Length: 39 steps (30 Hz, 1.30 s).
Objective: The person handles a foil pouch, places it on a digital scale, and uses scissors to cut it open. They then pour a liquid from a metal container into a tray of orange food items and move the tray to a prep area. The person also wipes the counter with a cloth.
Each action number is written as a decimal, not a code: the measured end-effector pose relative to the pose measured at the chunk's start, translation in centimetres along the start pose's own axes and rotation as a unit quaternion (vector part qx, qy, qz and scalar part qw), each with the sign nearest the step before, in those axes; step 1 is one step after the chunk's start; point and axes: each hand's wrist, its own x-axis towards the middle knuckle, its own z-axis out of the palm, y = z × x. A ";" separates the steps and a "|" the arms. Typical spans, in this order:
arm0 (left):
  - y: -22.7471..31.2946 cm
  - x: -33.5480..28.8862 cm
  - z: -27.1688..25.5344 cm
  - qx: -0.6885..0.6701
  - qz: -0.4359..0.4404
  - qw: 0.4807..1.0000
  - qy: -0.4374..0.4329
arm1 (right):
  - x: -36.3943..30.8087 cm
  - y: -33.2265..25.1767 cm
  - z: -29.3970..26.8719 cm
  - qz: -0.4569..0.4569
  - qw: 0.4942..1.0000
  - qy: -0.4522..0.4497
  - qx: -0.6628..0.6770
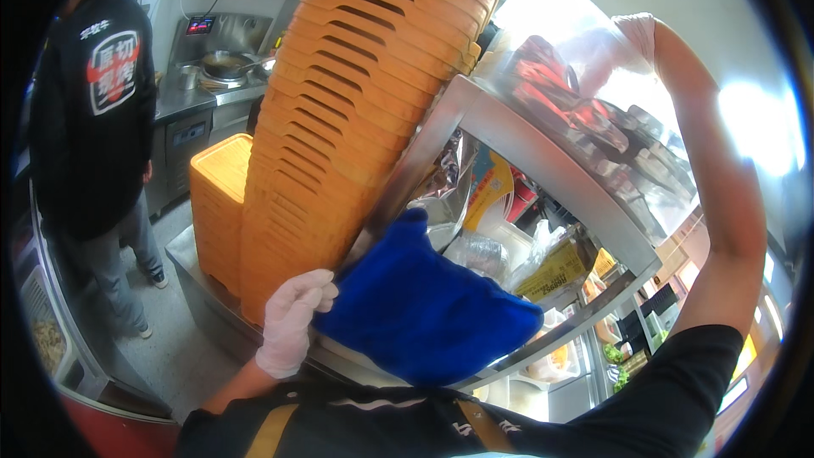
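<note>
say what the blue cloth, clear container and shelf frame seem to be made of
Blue cloth: fabric, possibly microfibre; matte, softly creased. Clear container: probably plastic; glossy, transparent, its contents showing through. Shelf frame: metal, perhaps stainless steel; grey with a dull sheen.

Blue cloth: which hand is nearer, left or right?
Left. The gloved left hand is right at the left edge of the blue cloth; whether it grips it is unclear. The right hand is raised far above and to the right, at the clear plastic container.
</note>
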 end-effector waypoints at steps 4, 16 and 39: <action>0.6 1.3 0.3 -0.036 -0.004 0.999 0.028 | 0.9 0.0 0.3 0.004 1.000 -0.010 0.002; 0.6 2.9 -0.9 -0.048 -0.046 0.997 0.046 | -0.1 -0.1 0.7 0.009 1.000 -0.001 0.026; 3.1 1.5 -3.9 -0.036 -0.083 0.991 0.099 | 1.2 -1.9 0.1 0.010 1.000 -0.006 0.017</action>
